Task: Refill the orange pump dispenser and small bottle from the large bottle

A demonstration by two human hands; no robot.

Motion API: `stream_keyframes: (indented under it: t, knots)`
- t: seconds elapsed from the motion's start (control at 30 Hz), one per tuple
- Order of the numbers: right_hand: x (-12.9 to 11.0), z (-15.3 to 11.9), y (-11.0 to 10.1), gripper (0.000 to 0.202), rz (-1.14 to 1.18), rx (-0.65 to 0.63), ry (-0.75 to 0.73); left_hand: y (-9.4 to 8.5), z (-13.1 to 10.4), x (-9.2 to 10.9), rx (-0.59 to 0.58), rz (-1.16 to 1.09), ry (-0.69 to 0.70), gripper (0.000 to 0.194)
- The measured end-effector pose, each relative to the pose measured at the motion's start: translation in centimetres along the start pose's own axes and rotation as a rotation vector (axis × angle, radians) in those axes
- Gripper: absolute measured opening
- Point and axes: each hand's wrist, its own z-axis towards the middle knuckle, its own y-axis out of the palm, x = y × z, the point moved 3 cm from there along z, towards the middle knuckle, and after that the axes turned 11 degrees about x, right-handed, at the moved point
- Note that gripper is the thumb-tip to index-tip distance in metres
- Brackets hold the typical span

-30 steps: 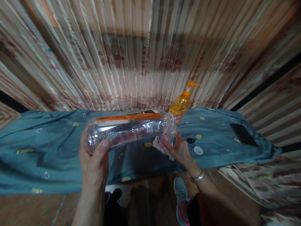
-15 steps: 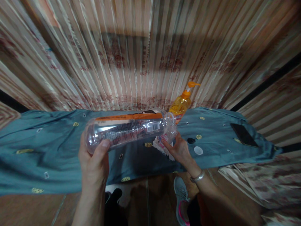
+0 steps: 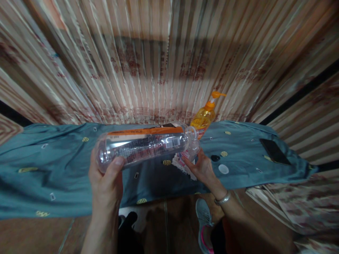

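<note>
A large clear plastic bottle (image 3: 143,146) with an orange-edged label lies nearly level across the middle of the view, its neck to the right. My left hand (image 3: 107,180) is wrapped round its base end. Below the big bottle's mouth, my right hand (image 3: 202,169) grips a smaller clear bottle (image 3: 192,148), whose top meets or nearly meets that mouth. Whitish crumpled material (image 3: 185,167) with pink print shows beside my right fingers. Just behind stands a pump bottle (image 3: 202,120) of yellow liquid with an orange pump.
A teal patterned cloth (image 3: 66,169) covers the table. Right of my right hand lie a black cap (image 3: 215,158) and a white round lid (image 3: 223,169). A dark phone (image 3: 274,151) rests farther right. Pleated curtains (image 3: 148,70) hang behind the table.
</note>
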Motion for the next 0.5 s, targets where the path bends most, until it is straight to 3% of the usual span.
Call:
stream_keyframes:
  t: [0.23, 0.5]
  knots:
    - [0.04, 0.0, -0.11, 0.061, -0.011, -0.003, -0.017, 0.05, -0.06, 0.19, 0.025, -0.014, -0.033, 0.062]
    - [0.19, 0.03, -0.03, 0.068, -0.004, 0.002, -0.027, 0.42, -0.04, 0.3, 0.075, -0.039, -0.054, 0.079]
